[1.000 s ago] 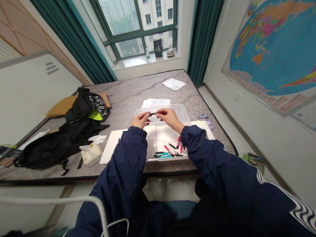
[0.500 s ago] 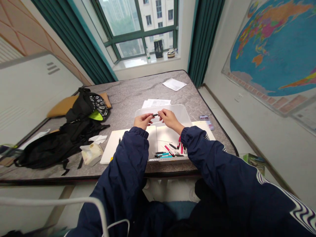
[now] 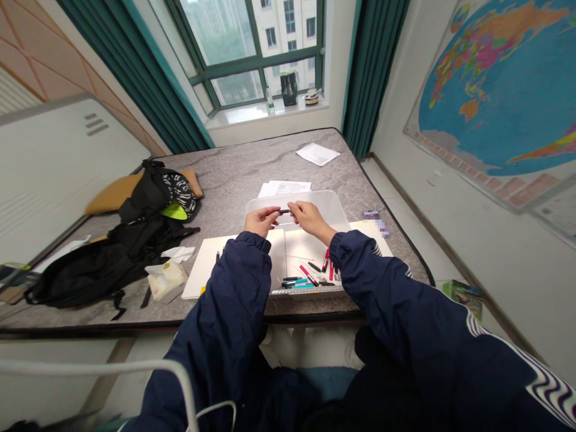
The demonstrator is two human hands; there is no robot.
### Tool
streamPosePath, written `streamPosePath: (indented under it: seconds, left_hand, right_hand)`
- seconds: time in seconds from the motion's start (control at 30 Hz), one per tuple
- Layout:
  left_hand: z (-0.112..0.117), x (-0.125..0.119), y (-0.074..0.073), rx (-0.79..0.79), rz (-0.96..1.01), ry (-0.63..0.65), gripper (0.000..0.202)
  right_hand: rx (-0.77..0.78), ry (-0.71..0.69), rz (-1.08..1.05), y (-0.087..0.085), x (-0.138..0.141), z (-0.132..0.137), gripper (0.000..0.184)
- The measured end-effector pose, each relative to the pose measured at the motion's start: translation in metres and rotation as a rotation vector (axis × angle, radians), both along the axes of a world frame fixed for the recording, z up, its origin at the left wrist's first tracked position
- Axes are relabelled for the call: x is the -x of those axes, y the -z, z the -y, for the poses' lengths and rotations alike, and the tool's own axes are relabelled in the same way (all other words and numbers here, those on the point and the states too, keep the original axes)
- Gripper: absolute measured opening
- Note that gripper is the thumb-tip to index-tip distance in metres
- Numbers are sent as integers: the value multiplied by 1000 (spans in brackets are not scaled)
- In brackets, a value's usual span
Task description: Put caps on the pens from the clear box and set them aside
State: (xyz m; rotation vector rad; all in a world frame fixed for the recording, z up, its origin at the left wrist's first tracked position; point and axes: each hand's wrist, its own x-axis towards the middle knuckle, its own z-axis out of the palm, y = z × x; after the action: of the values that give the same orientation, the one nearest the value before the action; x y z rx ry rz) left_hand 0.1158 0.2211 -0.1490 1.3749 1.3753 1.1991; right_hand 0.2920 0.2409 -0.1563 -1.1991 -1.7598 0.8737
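Both hands are sitting closer together than a second ago — left hand [image 3: 261, 221] and right hand [image 3: 309, 217] are each pinching an end of the black pen [image 3: 283, 211] above the clear tray [image 3: 335, 207].

dark navy sleeves [image 3: 234, 288] with gathered cuffs [image 3: 252, 239]; white wavy stripes [image 3: 546, 384] at the frame's lower right; left hand [image 3: 260, 221] and right hand [image 3: 310, 219] bare.

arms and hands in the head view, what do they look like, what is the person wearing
Both arms are in dark navy jacket sleeves of smooth fabric. The left sleeve and the right sleeve each end in a gathered cuff at the wrist. White wavy stripes run along the upper right sleeve. The left hand and right hand are bare, with no gloves.
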Motion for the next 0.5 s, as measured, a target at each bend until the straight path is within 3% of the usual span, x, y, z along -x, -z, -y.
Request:
streamPosePath:
  seconds: [0.1, 0.27, 0.5]
  left_hand:
    - [0, 1, -1, -6, 1, -12, 44]
    - [-1, 1, -3, -3, 14, -25, 44]
    - [2, -1, 0, -74, -13, -29, 40]
  right_hand:
    - [41, -19, -50, 0, 0, 0, 46]
    - [-2, -73, -78, 1, 1, 0, 26]
    - [-58, -60, 18, -1, -2, -2, 37]
